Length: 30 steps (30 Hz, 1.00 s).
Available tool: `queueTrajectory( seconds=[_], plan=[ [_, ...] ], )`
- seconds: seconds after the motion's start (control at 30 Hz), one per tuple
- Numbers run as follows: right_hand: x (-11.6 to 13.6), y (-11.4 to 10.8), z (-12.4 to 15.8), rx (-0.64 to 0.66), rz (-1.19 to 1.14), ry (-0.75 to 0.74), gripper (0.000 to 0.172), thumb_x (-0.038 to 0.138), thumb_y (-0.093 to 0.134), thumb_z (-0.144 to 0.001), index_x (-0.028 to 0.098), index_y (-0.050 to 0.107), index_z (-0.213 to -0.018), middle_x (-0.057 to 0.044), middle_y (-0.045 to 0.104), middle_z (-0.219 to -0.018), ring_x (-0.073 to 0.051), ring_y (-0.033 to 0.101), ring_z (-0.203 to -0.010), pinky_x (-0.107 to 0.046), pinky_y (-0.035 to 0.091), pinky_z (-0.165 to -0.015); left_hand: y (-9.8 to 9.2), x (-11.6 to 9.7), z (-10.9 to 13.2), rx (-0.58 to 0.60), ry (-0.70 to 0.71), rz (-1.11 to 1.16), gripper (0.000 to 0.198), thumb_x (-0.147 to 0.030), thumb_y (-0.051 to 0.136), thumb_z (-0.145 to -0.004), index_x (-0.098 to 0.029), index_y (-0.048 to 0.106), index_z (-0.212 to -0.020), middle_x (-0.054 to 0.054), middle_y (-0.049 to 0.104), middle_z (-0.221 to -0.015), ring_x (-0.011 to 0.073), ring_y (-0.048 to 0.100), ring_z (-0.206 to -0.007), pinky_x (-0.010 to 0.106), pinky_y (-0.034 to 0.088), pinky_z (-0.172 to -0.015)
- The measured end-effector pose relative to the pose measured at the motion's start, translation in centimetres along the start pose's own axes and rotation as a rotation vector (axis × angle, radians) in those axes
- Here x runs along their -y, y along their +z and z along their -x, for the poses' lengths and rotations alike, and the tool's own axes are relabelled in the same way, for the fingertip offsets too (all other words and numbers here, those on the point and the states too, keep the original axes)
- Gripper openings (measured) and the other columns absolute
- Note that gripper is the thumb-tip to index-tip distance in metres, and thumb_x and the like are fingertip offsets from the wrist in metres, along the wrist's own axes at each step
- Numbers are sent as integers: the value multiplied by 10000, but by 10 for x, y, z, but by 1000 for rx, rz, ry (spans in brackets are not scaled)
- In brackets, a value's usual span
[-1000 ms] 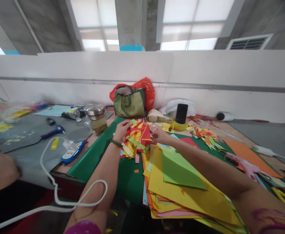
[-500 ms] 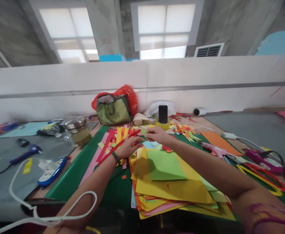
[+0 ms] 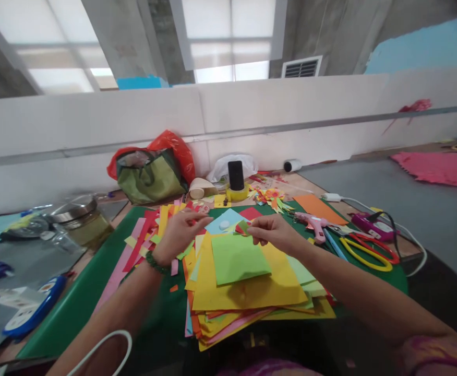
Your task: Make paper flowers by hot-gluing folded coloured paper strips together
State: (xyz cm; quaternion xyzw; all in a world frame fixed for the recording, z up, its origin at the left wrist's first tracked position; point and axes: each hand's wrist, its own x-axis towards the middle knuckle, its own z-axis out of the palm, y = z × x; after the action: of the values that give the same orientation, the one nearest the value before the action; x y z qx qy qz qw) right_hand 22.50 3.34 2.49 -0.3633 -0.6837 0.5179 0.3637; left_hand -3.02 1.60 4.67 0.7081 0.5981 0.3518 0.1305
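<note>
My right hand (image 3: 271,231) pinches a small green paper piece (image 3: 244,227) over the back of the paper stack. To the left, my left hand (image 3: 181,232) hovers by the paper strips with its fingers slightly apart; I see nothing between them. A dark green bead bracelet (image 3: 156,262) circles that wrist. Below the hands, a light green square sheet (image 3: 240,261) tops a stack of yellow sheets (image 3: 220,297) and other coloured paper. Red strips (image 3: 140,245) and yellow strips (image 3: 164,216) lie beside and partly behind my left hand. A light blue sheet (image 3: 226,216) bears a small white round thing (image 3: 224,225).
At right lie a pink glue gun (image 3: 314,222), scissors with yellow and red handles (image 3: 369,261) and a purple device (image 3: 373,224). A phone (image 3: 235,175) stands behind the stack. At left are a glass jar (image 3: 83,222), a blue power strip (image 3: 36,305) and a green bag (image 3: 150,180).
My hands have moved apart. The red strip that was in my left hand no longer shows there. The green piece now shows clearly in my right hand. The view has turned right.
</note>
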Motion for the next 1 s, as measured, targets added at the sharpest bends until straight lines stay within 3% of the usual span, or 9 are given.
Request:
queueTrajectory(
  seconds=[0.1,0.17,0.3,0.47,0.53,0.63,0.73,0.8,1.0],
  plan=[
    [-6,7,13,-32,45,-28,335,488,672,-718,160,651,-657,1,605,-513,-93,495,-469,-212,379,-452,38,-41,8,292,-51,436,411,-509,677,-676,-185,770,-912,66,733,-885,191,600,-744,278,462,-658],
    [-13,11,19,-89,98,-55,323,449,640,-762,163,627,-611,1,597,-508,-86,470,-455,-209,353,-441,60,-52,12,332,-130,633,364,-493,709,-657,-174,774,-821,54,720,-802,155,569,-684,254,452,-623],
    [-31,15,26,-233,251,-129,293,320,577,-829,167,620,-583,17,580,-516,-75,428,-467,-205,308,-456,88,-50,16,355,-304,897,332,-480,797,-593,-173,766,-716,11,638,-624,102,523,-609,205,430,-572],
    [-40,11,46,-259,431,-121,251,338,551,-884,177,689,-749,22,620,-570,-90,493,-510,-207,336,-500,101,-35,16,442,-467,1023,399,-483,867,-504,-172,765,-733,15,666,-660,92,585,-618,176,484,-595],
    [-42,-2,60,-300,504,-130,263,375,517,-910,185,699,-904,-7,693,-702,-109,562,-574,-216,385,-545,99,-27,13,393,-485,1040,403,-506,860,-515,-174,747,-712,16,687,-709,88,612,-617,157,494,-579],
    [-47,-43,84,-501,653,-61,285,364,457,-933,196,687,-949,-54,729,-899,-155,637,-733,-250,451,-655,94,-14,6,276,-554,1069,417,-484,885,-470,-182,735,-715,14,718,-817,91,651,-636,137,513,-561],
    [-56,-92,108,-714,933,235,245,294,470,-905,187,688,-944,-91,720,-967,-217,649,-840,-297,455,-696,93,-6,0,218,-622,1075,453,-449,909,-413,-183,745,-740,21,730,-841,113,680,-665,132,532,-561],
    [-62,-117,120,-779,1085,439,253,265,463,-903,178,688,-981,-113,711,-1028,-248,649,-897,-319,450,-712,94,-5,0,199,-656,1072,458,-436,911,-406,-190,753,-759,27,739,-890,128,696,-701,134,544,-571],
    [-68,-144,123,-699,1208,608,237,277,475,-904,224,696,-973,-73,723,-992,-225,652,-863,-288,428,-657,95,-2,2,168,-675,1010,474,-390,911,-379,-191,762,-782,38,737,-778,153,692,-625,170,552,-529]
  ],
)
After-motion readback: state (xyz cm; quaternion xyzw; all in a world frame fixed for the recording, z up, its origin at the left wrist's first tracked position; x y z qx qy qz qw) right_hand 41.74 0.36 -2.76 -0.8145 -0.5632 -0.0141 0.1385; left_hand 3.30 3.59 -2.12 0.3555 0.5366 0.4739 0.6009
